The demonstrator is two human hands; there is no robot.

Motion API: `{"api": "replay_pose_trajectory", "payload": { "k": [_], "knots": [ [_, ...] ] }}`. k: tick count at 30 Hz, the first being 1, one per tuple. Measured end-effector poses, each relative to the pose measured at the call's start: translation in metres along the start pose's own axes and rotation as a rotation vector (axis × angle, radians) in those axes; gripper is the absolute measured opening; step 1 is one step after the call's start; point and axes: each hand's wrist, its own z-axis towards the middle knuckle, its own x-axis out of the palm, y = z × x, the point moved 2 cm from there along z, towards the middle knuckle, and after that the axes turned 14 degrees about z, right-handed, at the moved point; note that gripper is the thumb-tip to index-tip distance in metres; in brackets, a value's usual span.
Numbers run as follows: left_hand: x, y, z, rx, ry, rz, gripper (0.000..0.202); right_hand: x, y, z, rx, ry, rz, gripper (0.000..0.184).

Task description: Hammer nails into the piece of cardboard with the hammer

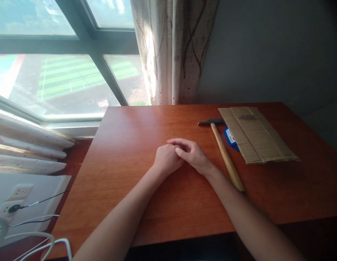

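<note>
My left hand (168,157) rests on the wooden desk, its back and bent knuckles facing up and its fingers mostly hidden. Over its front curls my right hand (194,156), with the thumb lying across the left knuckles. Just right of my hands lies a hammer (225,152) with a pale wooden handle and a dark metal head pointing away from me; neither hand touches it. Farther right is a flat piece of corrugated cardboard (262,139) with a small row of thin metal pieces (247,116), perhaps nails, on it. A blue object with a white label (231,138) is partly covered by the cardboard.
The reddish-brown desk (125,163) stands against a grey wall (266,54). A curtain (164,54) and a large window (73,79) are behind and to the left. At lower left, a plug sits in a wall socket (20,192), with white cables (50,239) near the desk edge.
</note>
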Motion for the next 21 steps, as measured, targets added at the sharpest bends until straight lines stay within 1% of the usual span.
{"api": "replay_pose_trajectory", "payload": {
  "k": [13, 21],
  "knots": [
    [0.0054, 0.0027, 0.0005, 0.013, -0.051, -0.010, 0.026, 0.0002, 0.0015, 0.0010, -0.048, 0.011, -0.018, 0.030],
    [0.0062, 0.0036, 0.0017, 0.011, -0.054, 0.001, 0.026, -0.0017, -0.0041, 0.0032, -0.086, 0.034, -0.053, 0.032]
  ]
}}
